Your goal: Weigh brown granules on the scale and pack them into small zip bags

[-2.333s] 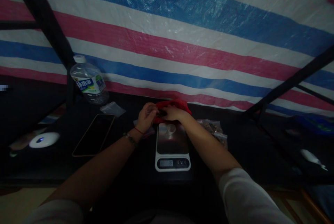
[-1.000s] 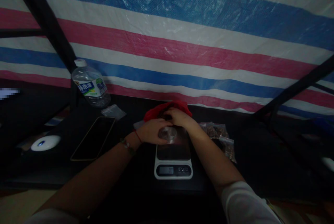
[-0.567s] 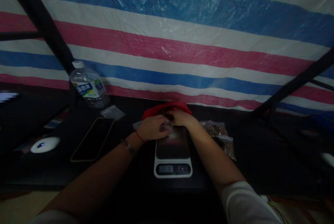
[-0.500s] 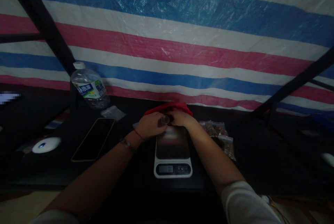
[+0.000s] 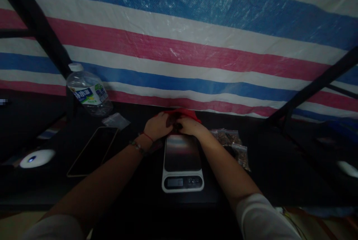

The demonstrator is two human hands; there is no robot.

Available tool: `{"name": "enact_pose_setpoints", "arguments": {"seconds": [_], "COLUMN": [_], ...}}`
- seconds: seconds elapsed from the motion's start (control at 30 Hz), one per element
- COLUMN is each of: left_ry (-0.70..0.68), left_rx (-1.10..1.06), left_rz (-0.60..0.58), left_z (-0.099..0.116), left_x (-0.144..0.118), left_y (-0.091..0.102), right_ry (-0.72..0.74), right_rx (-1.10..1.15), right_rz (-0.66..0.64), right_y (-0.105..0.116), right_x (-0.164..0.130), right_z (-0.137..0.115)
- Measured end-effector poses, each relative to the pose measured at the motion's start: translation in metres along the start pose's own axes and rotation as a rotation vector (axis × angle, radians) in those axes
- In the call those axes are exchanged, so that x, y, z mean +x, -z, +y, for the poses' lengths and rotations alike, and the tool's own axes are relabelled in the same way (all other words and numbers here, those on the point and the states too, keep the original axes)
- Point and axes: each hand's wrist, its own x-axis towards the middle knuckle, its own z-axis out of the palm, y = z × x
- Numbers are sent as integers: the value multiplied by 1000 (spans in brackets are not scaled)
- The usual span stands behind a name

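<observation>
A white kitchen scale [image 5: 182, 158] with a dark bare platform lies on the black table in front of me. Just beyond it sits a red bag [image 5: 187, 113]. My left hand [image 5: 157, 126] is curled at the bag's left side, fingers dipped toward its opening. The small metal cup it carried is hidden behind those fingers. My right hand [image 5: 189, 125] grips the bag's near edge on the right. The two hands almost touch over the bag's mouth.
A water bottle [image 5: 87, 91] stands at the back left, with a small clear bag [image 5: 115, 120] beside it. A phone [image 5: 93, 151] lies left of the scale, a white round device [image 5: 36, 158] farther left. Several filled small plastic bags [image 5: 233, 147] lie right of the scale.
My left hand lifted the small metal cup off the scale and moved it up to the red bag's opening. The scale platform is now bare. My right hand stayed on the bag.
</observation>
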Motion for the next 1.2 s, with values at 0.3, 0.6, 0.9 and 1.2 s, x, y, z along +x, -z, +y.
{"name": "enact_pose_setpoints", "arguments": {"seconds": [0.3,0.6,0.9,1.2], "left_ry": [-61,-57,-97,-21], "left_rx": [47,32,136,247], "left_rz": [-2,-23,-44,-84], "left_z": [3,-1,-2,1], "left_x": [-5,-6,-4,-4], "left_y": [3,-2,-14,-11], "right_ry": [-17,-81,-176,-24], "right_rx": [-48,76,225,267], "right_rz": [3,109,393,426], "right_y": [2,5,3,5], "right_x": [5,6,10,11], "right_z": [2,11,-4,-14]}}
